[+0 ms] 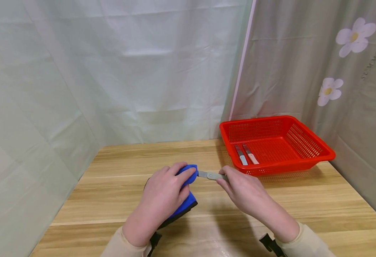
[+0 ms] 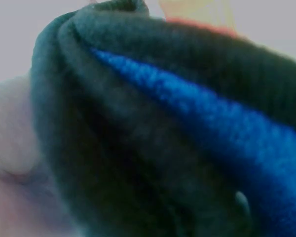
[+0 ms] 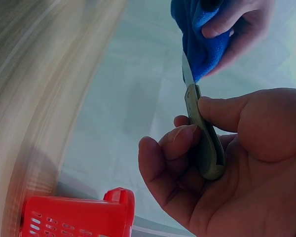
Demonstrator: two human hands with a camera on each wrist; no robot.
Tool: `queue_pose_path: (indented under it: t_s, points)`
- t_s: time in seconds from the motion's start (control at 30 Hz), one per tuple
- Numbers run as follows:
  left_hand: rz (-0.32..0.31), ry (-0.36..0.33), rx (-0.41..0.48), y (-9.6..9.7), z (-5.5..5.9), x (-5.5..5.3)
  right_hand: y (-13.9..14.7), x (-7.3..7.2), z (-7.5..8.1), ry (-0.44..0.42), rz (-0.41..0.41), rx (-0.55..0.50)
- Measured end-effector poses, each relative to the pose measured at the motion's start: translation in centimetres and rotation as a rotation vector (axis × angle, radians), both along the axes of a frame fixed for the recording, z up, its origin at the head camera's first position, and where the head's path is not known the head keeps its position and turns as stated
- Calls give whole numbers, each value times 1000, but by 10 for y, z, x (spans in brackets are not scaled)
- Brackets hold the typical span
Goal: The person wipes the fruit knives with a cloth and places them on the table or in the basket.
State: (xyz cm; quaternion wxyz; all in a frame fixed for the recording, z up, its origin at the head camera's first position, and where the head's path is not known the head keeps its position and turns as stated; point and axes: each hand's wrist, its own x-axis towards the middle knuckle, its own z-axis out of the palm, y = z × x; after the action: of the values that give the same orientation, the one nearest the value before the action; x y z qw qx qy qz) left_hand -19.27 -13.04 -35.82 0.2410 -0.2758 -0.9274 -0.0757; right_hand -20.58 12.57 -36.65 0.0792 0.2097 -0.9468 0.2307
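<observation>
My right hand (image 1: 244, 187) grips the grey-green handle of a folding knife (image 1: 213, 175), whose blade is out and points left. Around the blade's outer part, my left hand (image 1: 167, 187) pinches a blue cloth (image 1: 184, 207) with dark edging. The cloth's folds hide the blade tip. In the right wrist view, thumb and curled fingers hold the knife handle (image 3: 205, 143), and the bare base of the blade (image 3: 187, 69) runs into the cloth (image 3: 207, 49). Dark and blue folds of the cloth (image 2: 197, 103) fill most of the left wrist view.
A red plastic basket (image 1: 303, 163) with perforated sides stands at the back right of the wooden table (image 1: 117, 167). Two knives lie in it, one with a light blue handle (image 1: 243, 160), one with a pink handle (image 1: 253, 158). Pale curtains (image 1: 162, 71) hang behind.
</observation>
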Motion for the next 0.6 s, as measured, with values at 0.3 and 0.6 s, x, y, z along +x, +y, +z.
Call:
queue_pose_path:
  t_s: [0.3, 0.6]
  points:
    - [30, -32, 22, -7, 2, -5, 2, -1, 1, 7, -11, -4]
    - [45, -45, 48, -16, 1, -12, 5, -2, 2, 3, -19, -1]
